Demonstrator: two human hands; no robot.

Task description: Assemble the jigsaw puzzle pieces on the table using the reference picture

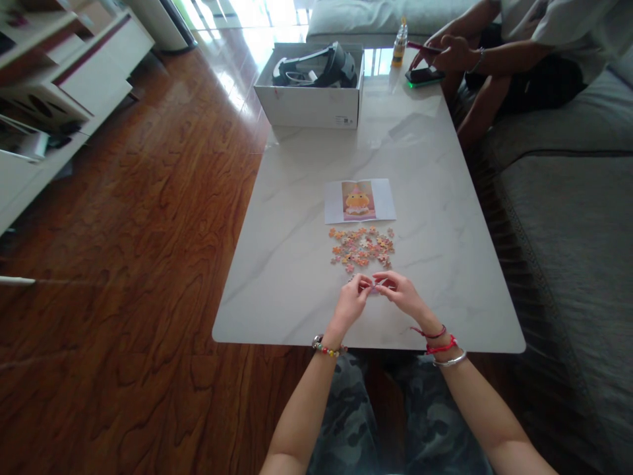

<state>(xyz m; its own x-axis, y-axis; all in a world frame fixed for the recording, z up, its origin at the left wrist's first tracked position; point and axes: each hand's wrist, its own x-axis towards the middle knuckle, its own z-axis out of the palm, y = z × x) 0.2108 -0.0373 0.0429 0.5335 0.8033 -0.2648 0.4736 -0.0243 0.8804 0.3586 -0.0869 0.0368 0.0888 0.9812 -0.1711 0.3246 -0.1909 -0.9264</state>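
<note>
Pink-and-orange puzzle pieces (pixel 362 247) on white grey-veined marble table (pixel 297 264); picture sheet (pixel 359 200) white-edged (orange figure inside); reddish-brown wood-grain floor (pixel 148 231); camouflage trousers (pixel 346 422).

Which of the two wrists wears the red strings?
The right wrist: red strings plus a silver bangle. The left wrist has only a beaded bracelet.

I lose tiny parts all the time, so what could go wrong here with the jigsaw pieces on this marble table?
1. Both the left hand and right hand work near the table's front edge; a fumbled piece could drop onto the floor.
2. The loose pile of pieces lies right beyond the fingers; a sweep could scatter it.
3. The reference picture lies unweighted and could slide.
</note>
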